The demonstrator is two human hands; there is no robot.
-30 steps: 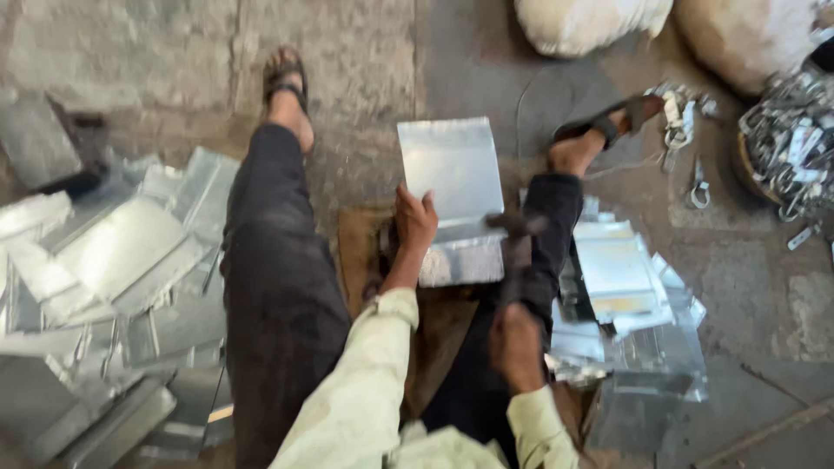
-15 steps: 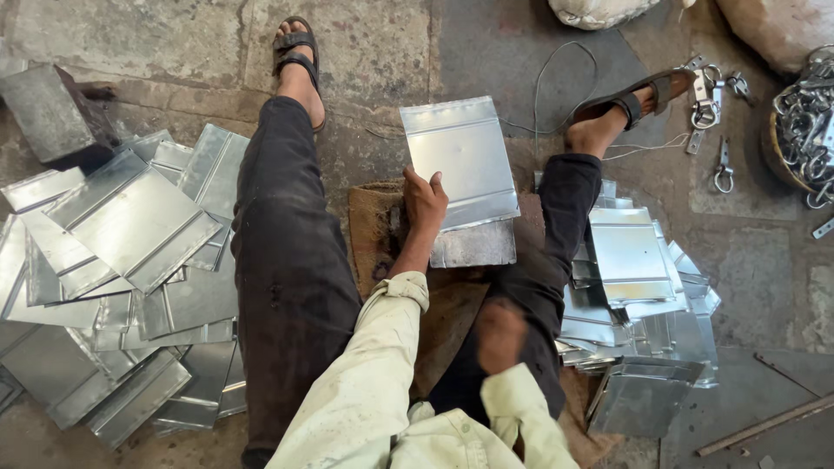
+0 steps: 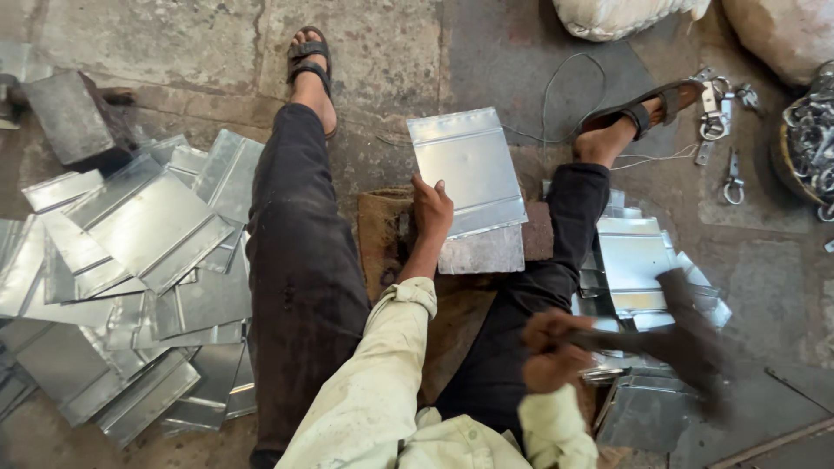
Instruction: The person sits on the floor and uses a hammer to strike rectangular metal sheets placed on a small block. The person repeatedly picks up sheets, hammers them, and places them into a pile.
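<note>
I sit on the floor with my legs spread. My left hand [image 3: 431,211] holds the near left edge of a shiny metal sheet [image 3: 469,169] that lies on a flat metal block [image 3: 483,250] between my legs. My right hand [image 3: 547,347] grips the handle of a hammer [image 3: 686,339], drawn back to the right and blurred with motion. The hammer head hangs over the stack of sheets by my right leg.
A heap of bent metal sheets [image 3: 130,260] lies left of my left leg, a smaller stack [image 3: 638,260] right of my right leg. A dark metal block [image 3: 69,117] sits far left. Metal clasps [image 3: 721,113], a basket of hardware [image 3: 812,143] and white sacks [image 3: 608,13] lie beyond.
My right hand has swung from in front of my body out to the right, and the hammer now shows there. My left hand has stayed on the sheet's edge.
</note>
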